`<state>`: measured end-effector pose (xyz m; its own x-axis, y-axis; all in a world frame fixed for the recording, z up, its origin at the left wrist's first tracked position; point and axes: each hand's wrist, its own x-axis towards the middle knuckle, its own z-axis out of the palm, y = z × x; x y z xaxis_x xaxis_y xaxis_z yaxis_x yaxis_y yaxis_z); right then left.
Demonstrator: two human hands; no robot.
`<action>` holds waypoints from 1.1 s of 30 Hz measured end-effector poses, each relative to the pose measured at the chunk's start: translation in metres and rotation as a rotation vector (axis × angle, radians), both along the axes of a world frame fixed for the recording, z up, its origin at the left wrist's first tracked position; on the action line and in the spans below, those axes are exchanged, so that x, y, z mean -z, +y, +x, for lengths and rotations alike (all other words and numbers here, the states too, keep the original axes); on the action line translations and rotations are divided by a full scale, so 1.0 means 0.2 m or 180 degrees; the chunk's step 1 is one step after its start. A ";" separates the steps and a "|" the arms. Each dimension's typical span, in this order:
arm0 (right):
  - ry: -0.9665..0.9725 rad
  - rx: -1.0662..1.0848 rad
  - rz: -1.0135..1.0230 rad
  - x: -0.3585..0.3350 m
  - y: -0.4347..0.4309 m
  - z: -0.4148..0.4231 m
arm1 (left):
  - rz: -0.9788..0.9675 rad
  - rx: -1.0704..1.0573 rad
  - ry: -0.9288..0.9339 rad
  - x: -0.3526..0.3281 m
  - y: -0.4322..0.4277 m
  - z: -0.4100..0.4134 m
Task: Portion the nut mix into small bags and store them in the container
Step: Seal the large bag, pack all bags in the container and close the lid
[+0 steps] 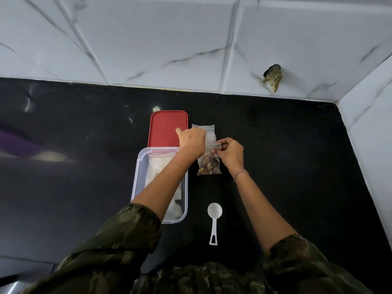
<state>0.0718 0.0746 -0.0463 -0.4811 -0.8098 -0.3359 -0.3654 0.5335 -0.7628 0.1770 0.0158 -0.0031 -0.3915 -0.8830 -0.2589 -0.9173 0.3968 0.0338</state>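
**Both hands on the nut bag, mid-counter**

The clear container [135,179] sits mid-counter [84,134] with white bags inside, my left forearm across it. The red lid [165,128] lies flat just behind it, toward the back edge. My left hand [192,141] is curled over the upper part of the bag [209,166], gripping it. The bag is just right of the container, nuts at its bottom. The white scoop [214,211] lies nearer the front edge, untouched. My right hand [232,152] pinches the bag's top strip.

Camouflage sleeves [118,236], beaded wrist bracelet [240,174]
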 end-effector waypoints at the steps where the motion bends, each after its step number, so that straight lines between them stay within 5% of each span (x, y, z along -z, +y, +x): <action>1: -0.0045 -0.0004 -0.0048 0.00 0.01 -0.01 | -0.0018 -0.0018 0.0075 -0.01 0.00 0.01; 14: -0.0147 -0.0106 -0.1236 -0.37 0.02 0.04 | 0.0408 -0.0740 0.2937 -0.27 -0.03 0.22; 18: -0.0680 -0.0157 -0.1411 -0.45 0.01 0.14 | 0.0941 -0.1056 0.3577 -0.31 0.00 0.38; 24: -0.1347 -0.0235 -0.1222 -0.47 0.03 0.34 | 0.1217 -0.1397 0.3522 -0.26 0.10 0.64; 33: -0.0031 -0.1260 -0.0404 -0.31 0.05 0.58 | 0.0956 -0.1610 0.2064 -0.15 0.19 0.86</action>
<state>0.1874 0.0836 0.0167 -0.1216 -0.9669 -0.2245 -0.5158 0.2548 -0.8180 0.3492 0.0542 0.0274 -0.1220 -0.9207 -0.3707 -0.7446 -0.1620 0.6475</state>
